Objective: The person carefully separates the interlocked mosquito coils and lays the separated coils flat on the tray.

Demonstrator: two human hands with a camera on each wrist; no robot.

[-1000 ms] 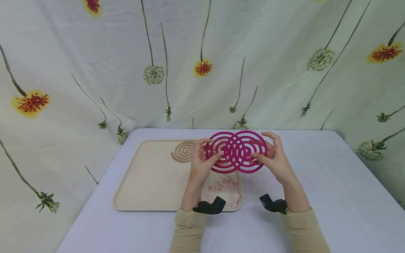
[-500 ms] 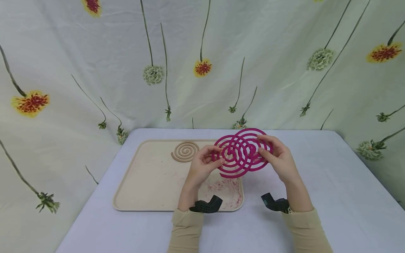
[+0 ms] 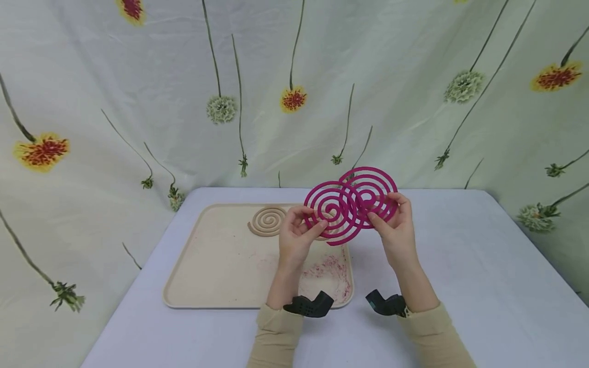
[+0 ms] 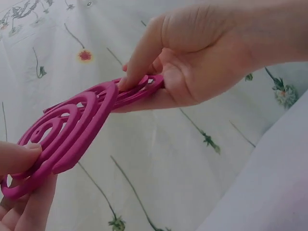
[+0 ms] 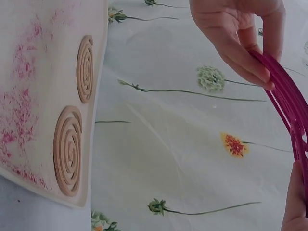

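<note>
I am holding two interlocked magenta spiral coils (image 3: pixel 352 204) above the white counter (image 3: pixel 483 276), my left hand (image 3: pixel 296 237) pinching one, my right hand (image 3: pixel 391 225) the other. Below my left fingers a stained beige tray (image 3: pixel 216 266) is carrying tan coils (image 3: pixel 267 221); a flowered cloth (image 3: pixel 138 76) is hanging behind.

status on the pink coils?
Left hand and right hand each pinch the pink coils, interlocked, held above the tray. Nothing in the way.
</note>
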